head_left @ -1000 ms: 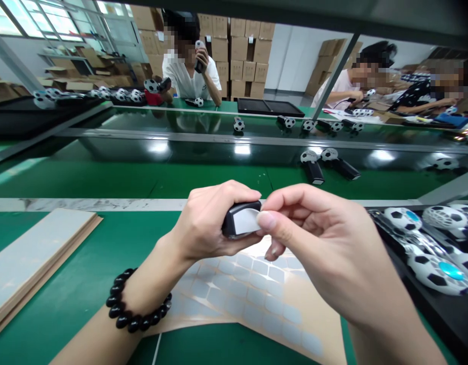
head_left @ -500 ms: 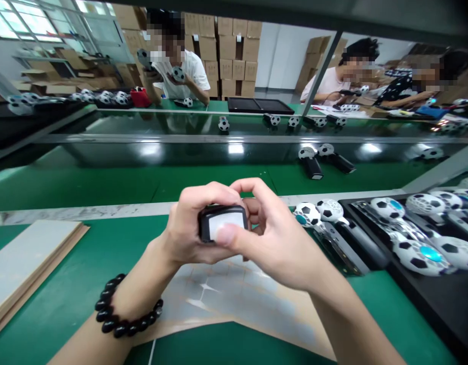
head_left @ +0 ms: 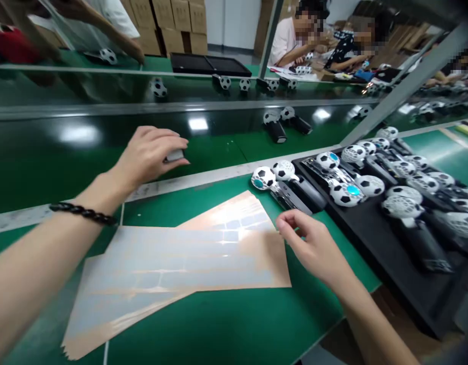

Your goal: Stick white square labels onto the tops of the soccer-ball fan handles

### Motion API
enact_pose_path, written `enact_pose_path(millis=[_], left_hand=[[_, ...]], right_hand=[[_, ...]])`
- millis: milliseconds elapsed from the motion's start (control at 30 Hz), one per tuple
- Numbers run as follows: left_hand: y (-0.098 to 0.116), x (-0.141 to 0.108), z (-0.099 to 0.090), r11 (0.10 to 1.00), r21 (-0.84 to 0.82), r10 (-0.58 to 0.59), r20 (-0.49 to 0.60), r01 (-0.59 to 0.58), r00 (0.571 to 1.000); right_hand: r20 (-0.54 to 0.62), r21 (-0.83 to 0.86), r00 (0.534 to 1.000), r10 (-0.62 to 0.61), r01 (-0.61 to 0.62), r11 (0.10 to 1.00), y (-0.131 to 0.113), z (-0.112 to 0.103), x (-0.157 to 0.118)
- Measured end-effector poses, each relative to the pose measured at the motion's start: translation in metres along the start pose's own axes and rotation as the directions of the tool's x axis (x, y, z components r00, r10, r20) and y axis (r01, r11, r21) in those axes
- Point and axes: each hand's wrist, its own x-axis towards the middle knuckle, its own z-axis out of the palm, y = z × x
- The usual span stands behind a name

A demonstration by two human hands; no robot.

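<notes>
My left hand (head_left: 154, 152) is over the dark green belt beyond the bench edge, fingers wrapped round a device (head_left: 175, 155). Only its end with a pale label shows; the palm hides the rest. Nearer to me, my right hand (head_left: 313, 248) hovers by the right end of the label sheets (head_left: 188, 258). Its fingers are loosely curled, with a gap to the thumb, and nothing is visible in them. Just beyond that hand lie two football-headed devices with dark handles, one with a blue-green spot (head_left: 263, 178), the other all black and white (head_left: 283, 171).
A black tray (head_left: 371, 243) full of similar football-headed devices stands on the right. Two more devices (head_left: 275, 126) lie on the belt. A slanted metal post (head_left: 401, 81) rises at the right. Several people sit across the line, with a black tray (head_left: 209, 65) on their bench.
My hands have parted. The left has carried the labelled device forward and left over the belt; the right has let go of it and moved right. The view has turned right, uncovering the label sheets.
</notes>
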Motion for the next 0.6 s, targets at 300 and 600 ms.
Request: enact_pose_path(millis=[300,600], left_hand=[[0.065,-0.02,0.03,0.989,0.126,-0.118,0.312,0.082,0.943],[0.173,-0.062,0.085,0.912,-0.127,0.404,0.444,-0.391,0.799]], right_hand=[[-0.064,-0.318,0.998,-0.015,-0.006,0.948,0.032,0.055,-0.087],[-0.1,-0.481,0.988,-0.119,0.057,0.875,0.026,0.06,-0.079]])
